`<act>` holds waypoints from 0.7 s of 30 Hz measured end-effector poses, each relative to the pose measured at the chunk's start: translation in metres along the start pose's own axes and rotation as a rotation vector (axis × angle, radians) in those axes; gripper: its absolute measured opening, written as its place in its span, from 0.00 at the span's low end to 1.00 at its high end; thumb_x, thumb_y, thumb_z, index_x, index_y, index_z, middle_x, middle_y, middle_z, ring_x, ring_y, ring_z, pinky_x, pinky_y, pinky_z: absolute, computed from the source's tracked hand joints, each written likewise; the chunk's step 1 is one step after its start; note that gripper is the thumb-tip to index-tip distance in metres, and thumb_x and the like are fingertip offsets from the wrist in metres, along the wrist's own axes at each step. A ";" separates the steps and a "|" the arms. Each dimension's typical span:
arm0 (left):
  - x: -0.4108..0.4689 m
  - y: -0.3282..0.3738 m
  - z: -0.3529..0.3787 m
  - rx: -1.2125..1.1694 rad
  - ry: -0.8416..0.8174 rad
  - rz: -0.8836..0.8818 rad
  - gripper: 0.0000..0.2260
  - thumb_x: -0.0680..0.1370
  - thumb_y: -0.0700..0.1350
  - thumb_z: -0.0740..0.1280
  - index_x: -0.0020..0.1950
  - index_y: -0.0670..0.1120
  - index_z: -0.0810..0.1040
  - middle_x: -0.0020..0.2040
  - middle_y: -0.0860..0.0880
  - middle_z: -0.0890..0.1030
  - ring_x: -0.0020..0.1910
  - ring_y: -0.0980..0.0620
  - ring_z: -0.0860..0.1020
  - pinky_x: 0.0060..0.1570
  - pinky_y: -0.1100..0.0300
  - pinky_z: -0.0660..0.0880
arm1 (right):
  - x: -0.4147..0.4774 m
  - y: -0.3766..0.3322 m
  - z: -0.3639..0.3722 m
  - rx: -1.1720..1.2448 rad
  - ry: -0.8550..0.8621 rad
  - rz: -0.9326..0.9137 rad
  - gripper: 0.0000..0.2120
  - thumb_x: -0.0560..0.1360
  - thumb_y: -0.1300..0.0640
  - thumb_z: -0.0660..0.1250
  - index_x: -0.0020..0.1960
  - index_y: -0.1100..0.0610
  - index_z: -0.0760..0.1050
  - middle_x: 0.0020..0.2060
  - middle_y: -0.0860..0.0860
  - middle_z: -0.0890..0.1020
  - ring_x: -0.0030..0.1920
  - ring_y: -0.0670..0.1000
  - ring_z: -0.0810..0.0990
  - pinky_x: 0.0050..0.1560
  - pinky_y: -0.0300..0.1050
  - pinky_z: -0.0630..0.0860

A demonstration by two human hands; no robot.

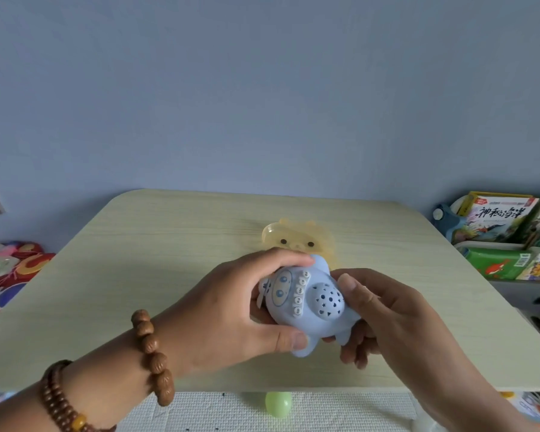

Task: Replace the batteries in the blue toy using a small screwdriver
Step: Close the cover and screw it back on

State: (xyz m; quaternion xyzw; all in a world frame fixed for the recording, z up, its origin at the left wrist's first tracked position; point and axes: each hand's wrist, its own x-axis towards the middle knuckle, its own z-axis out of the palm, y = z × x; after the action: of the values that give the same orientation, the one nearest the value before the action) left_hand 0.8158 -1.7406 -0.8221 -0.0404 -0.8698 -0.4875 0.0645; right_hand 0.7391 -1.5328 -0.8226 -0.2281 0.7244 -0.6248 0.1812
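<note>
Head view: blue toy (306, 302) gripped between both hands' fingers (281, 260).

Your pale wood-grain table (138, 275) is carrying one loose item: a translucent yellow bear-faced piece (296, 241) is lying flat just beyond your grip. Below your grip, a green ball (278, 404) is sitting on the white floor mat (215, 410).

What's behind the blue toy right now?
A translucent yellow bear-faced piece lies on the table behind the blue toy. Its near edge is hidden by the toy and the left hand.
</note>
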 end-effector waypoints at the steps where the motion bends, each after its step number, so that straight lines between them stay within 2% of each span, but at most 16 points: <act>1: 0.000 -0.002 -0.002 -0.017 -0.002 -0.006 0.33 0.67 0.45 0.82 0.66 0.65 0.73 0.60 0.61 0.80 0.54 0.57 0.84 0.57 0.55 0.80 | 0.000 0.000 0.000 -0.027 -0.026 -0.015 0.20 0.74 0.35 0.66 0.52 0.50 0.83 0.32 0.59 0.85 0.29 0.57 0.82 0.32 0.51 0.77; 3: 0.001 -0.007 -0.011 -0.083 -0.013 -0.031 0.31 0.67 0.45 0.82 0.65 0.64 0.75 0.61 0.58 0.81 0.54 0.54 0.84 0.57 0.52 0.81 | 0.000 0.001 0.000 -0.183 -0.082 -0.075 0.23 0.68 0.30 0.70 0.56 0.44 0.80 0.37 0.53 0.86 0.35 0.55 0.85 0.40 0.52 0.82; 4: 0.001 -0.010 -0.016 -0.111 -0.015 -0.040 0.30 0.67 0.46 0.82 0.65 0.63 0.75 0.62 0.57 0.81 0.54 0.52 0.84 0.57 0.50 0.81 | 0.001 0.000 -0.001 -0.295 -0.097 -0.112 0.27 0.63 0.30 0.73 0.58 0.40 0.78 0.42 0.48 0.86 0.37 0.51 0.85 0.42 0.49 0.83; 5: 0.000 -0.013 -0.021 -0.132 -0.010 -0.043 0.30 0.67 0.48 0.81 0.65 0.63 0.76 0.62 0.56 0.81 0.55 0.51 0.84 0.57 0.48 0.80 | 0.003 -0.001 -0.002 -0.409 -0.091 -0.147 0.29 0.60 0.32 0.76 0.58 0.39 0.77 0.45 0.42 0.85 0.37 0.48 0.84 0.42 0.43 0.82; 7: 0.001 -0.017 -0.035 -0.148 0.011 -0.045 0.29 0.66 0.50 0.80 0.64 0.63 0.76 0.63 0.55 0.81 0.57 0.49 0.84 0.58 0.46 0.80 | 0.014 -0.010 0.003 -0.609 -0.039 -0.226 0.28 0.59 0.35 0.78 0.56 0.37 0.77 0.46 0.34 0.82 0.38 0.44 0.82 0.39 0.35 0.77; 10: 0.004 -0.027 -0.062 -0.098 0.072 -0.062 0.30 0.65 0.52 0.80 0.65 0.59 0.77 0.63 0.54 0.82 0.60 0.51 0.82 0.62 0.46 0.78 | 0.049 -0.023 0.019 -0.792 -0.058 -0.406 0.25 0.61 0.32 0.75 0.55 0.41 0.79 0.41 0.40 0.82 0.40 0.44 0.79 0.40 0.37 0.76; 12: 0.006 -0.036 -0.082 -0.081 0.104 -0.098 0.31 0.64 0.51 0.80 0.66 0.56 0.77 0.62 0.54 0.83 0.61 0.52 0.81 0.64 0.45 0.76 | 0.078 -0.022 0.033 -0.842 -0.085 -0.486 0.26 0.62 0.30 0.71 0.54 0.43 0.79 0.41 0.40 0.81 0.42 0.43 0.77 0.44 0.43 0.78; 14: 0.008 -0.048 -0.099 -0.071 0.129 -0.135 0.31 0.64 0.49 0.80 0.66 0.55 0.77 0.62 0.53 0.83 0.61 0.53 0.81 0.64 0.45 0.76 | 0.103 -0.020 0.048 -0.887 -0.091 -0.533 0.26 0.62 0.29 0.68 0.54 0.42 0.80 0.41 0.40 0.80 0.44 0.43 0.75 0.45 0.45 0.78; 18: 0.009 -0.069 -0.110 -0.037 0.192 -0.189 0.32 0.61 0.53 0.81 0.64 0.57 0.79 0.62 0.53 0.81 0.59 0.53 0.82 0.64 0.45 0.77 | 0.130 -0.011 0.069 -0.992 -0.107 -0.583 0.28 0.63 0.28 0.66 0.57 0.42 0.81 0.45 0.41 0.78 0.46 0.45 0.72 0.47 0.40 0.70; 21: 0.008 -0.081 -0.109 0.044 0.196 -0.211 0.33 0.61 0.57 0.80 0.65 0.57 0.78 0.63 0.58 0.81 0.61 0.58 0.80 0.66 0.49 0.75 | 0.136 -0.003 0.076 -1.010 -0.114 -0.558 0.28 0.64 0.29 0.68 0.59 0.41 0.80 0.47 0.42 0.77 0.49 0.47 0.72 0.52 0.43 0.71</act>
State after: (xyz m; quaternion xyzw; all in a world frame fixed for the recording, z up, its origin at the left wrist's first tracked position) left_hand 0.8048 -1.8757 -0.8327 0.1005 -0.8692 -0.4742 0.0982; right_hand 0.6681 -1.6714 -0.8284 -0.5019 0.8344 -0.2124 -0.0828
